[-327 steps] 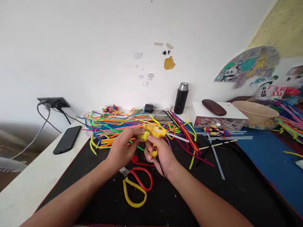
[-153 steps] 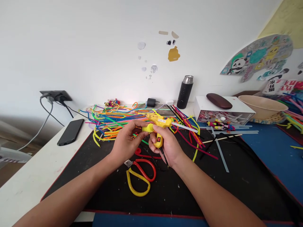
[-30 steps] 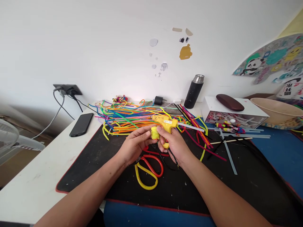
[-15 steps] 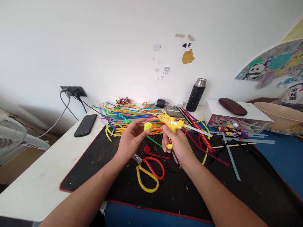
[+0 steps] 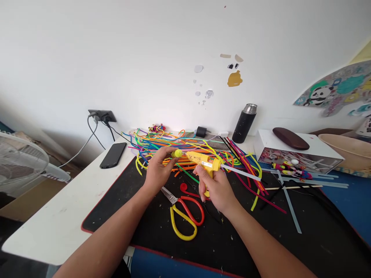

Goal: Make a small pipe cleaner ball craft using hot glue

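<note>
- Work area: a plain white wall (image 5: 145, 58) stands behind a white tabletop (image 5: 58, 216); a black fabric mat with red edging (image 5: 232, 231) covers the working zone.
- Stock: a loose spread of multicoloured fuzzy craft stems (image 5: 162, 143) lies along the back of the mat, beyond both hands.
- Left hand (image 5: 160, 166): thumb and forefinger pinch a small bright-yellow fuzzy roll (image 5: 177, 153), raised above the mat.
- Right hand (image 5: 216, 189): fingers wrapped around the handle of a yellow plastic hot-glue gun (image 5: 199, 158). A long translucent glue stick (image 5: 240, 172) projects from its rear. Trigger pressure: cannot tell.
- Position of roll: at the left fingertips, its rounded end exposed towards the right hand. The gun nozzle points left, level with the roll and at or just beside it; contact cannot be confirmed.
- Step in hand (judged): presenting the nozzle to the roll for a glue application.
- Next move calls for (judged): a steady pinch, the nozzle aligned with the intended spot, a light trigger squeeze, and fingertips kept clear of hot glue.
- Nearby on the mat: metal scissors with one red and one yellow handle (image 5: 173, 199) lie below the hands; a red fuzzy strip with one coiled end (image 5: 183, 187) lies just beyond them.
</note>
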Demonstrator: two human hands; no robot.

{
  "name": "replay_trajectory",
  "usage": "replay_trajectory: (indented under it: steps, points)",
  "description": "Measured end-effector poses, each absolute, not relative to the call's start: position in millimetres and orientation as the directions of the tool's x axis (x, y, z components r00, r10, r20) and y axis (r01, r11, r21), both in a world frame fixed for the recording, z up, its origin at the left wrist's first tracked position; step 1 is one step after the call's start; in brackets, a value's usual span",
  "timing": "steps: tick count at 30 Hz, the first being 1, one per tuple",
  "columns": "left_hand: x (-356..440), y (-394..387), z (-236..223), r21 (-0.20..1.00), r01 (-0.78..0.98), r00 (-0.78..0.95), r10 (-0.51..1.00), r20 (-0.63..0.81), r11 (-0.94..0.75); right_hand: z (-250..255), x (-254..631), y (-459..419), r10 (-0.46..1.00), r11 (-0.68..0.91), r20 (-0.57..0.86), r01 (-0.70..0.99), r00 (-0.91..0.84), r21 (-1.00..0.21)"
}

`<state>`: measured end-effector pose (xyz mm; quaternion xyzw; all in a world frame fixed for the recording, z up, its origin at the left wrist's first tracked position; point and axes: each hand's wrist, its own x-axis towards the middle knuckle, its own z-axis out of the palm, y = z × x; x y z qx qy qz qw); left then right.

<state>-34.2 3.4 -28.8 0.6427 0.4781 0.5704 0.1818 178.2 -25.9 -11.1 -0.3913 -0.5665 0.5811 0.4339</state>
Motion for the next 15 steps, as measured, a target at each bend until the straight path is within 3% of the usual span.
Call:
replay_trajectory:
  steps: [15]
  points:
    - [-31.3, 0.3, -23.9, 0.774, 0.403, -0.100, 0.818, 0.567, -0.488, -6.0, 175.0, -30.2, 0.953, 0.002, 0.012, -0.034, -0.304, -0.999]
